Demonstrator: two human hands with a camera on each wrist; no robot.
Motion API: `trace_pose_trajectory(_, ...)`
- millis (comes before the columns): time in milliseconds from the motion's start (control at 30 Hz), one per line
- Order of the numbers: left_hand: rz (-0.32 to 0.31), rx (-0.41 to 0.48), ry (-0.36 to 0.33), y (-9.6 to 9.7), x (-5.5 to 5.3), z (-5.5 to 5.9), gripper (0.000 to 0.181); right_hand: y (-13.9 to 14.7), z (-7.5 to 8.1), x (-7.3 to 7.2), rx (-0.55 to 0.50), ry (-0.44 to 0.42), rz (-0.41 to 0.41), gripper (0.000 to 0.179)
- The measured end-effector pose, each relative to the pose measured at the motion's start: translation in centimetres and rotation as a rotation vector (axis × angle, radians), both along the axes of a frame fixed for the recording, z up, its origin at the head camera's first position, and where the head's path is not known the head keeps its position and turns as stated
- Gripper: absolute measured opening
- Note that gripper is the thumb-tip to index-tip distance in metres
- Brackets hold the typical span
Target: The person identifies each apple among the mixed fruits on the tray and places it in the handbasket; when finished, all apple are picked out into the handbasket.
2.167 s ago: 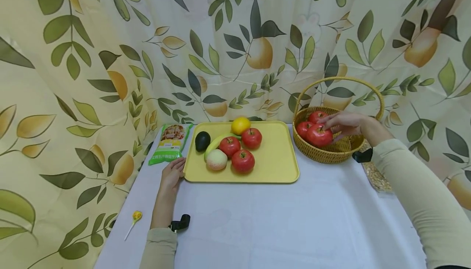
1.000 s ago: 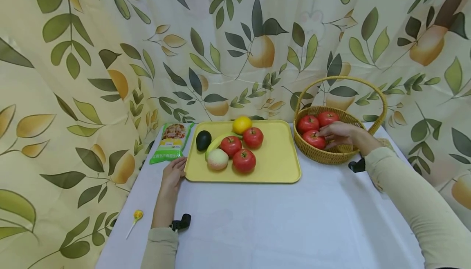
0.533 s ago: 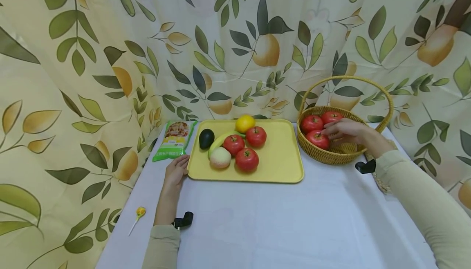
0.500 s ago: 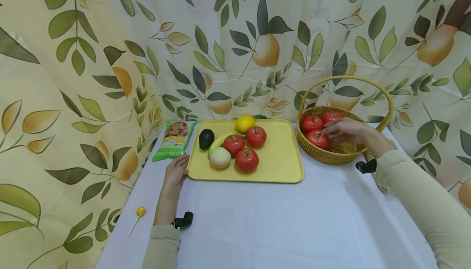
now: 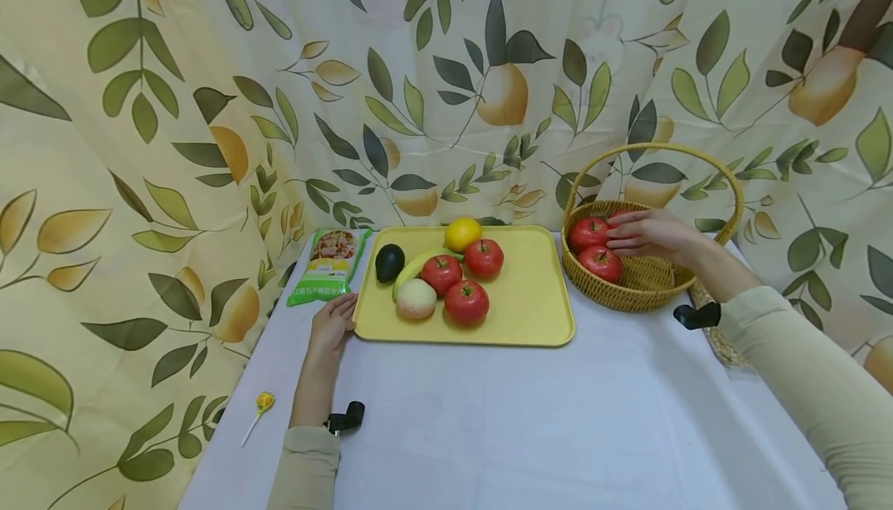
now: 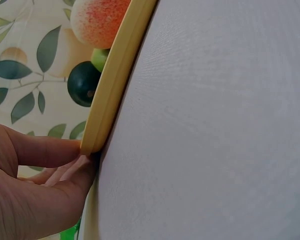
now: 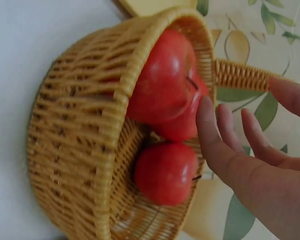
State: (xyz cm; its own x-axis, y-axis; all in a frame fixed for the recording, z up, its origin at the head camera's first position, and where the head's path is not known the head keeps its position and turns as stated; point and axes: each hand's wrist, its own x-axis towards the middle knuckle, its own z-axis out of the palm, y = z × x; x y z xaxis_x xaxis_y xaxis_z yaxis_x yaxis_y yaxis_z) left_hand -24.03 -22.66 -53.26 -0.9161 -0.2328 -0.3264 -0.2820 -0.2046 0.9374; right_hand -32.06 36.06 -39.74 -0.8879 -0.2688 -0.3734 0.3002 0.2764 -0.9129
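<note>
In the head view, my right hand (image 5: pixel 652 232) hovers over the wicker basket (image 5: pixel 628 297), fingers extended and holding nothing. Three red apples lie in the basket; the front apple (image 5: pixel 601 263) is just below the fingertips. From the right wrist, the fingers (image 7: pixel 224 155) are spread apart beside an apple (image 7: pixel 162 75). My left hand (image 5: pixel 331 328) pinches the left front corner of the yellow tray (image 5: pixel 523 293), with the thumb on the rim in the left wrist view. On the tray are three apples, a peach (image 5: pixel 416 298), an avocado (image 5: pixel 390 263), a banana (image 5: pixel 412 268) and a lemon (image 5: pixel 463 234).
A green food packet (image 5: pixel 329 266) lies left of the tray. Nearer the front left is a yellow lollipop (image 5: pixel 263 403) on the white tablecloth (image 5: pixel 530 425). A bag of grain-like bits (image 5: pixel 725 346) lies partly hidden beneath my right arm. A leaf-patterned curtain stands behind.
My right hand has let go of an apple, which now rests at the basket's front left, and has lifted slightly off it. The left hand stays at the tray corner.
</note>
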Motion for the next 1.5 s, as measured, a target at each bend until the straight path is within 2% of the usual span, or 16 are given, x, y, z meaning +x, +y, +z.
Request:
trace_pose_trajectory(300,0.002,0.013,0.006,-0.5,-0.3,0.1,0.075,-2.9,0.6,0.8,-0.016,0.059,0.063,0.055)
trace_pose_trajectory(567,0.018,0.01,-0.035,-0.2,-0.7,0.2,0.075,-5.9,0.6,0.9,0.003,0.093,0.112,0.053)
trace_pose_trajectory(767,0.011,0.028,-0.028,0.0,-0.5,0.1,0.076,-8.3,0.3,1.0,-0.048,0.067,0.139,0.051)
trace_pose_trajectory(1133,0.011,0.019,-0.01,-0.1,-0.2,0.0,0.076,-13.5,0.0,0.8,-0.017,0.012,0.198,0.048)
trace_pose_trajectory(1500,0.006,0.007,-0.025,0.0,-0.1,0.0,0.075,-16.2,-1.9,0.7,-0.021,-0.054,0.273,0.054)
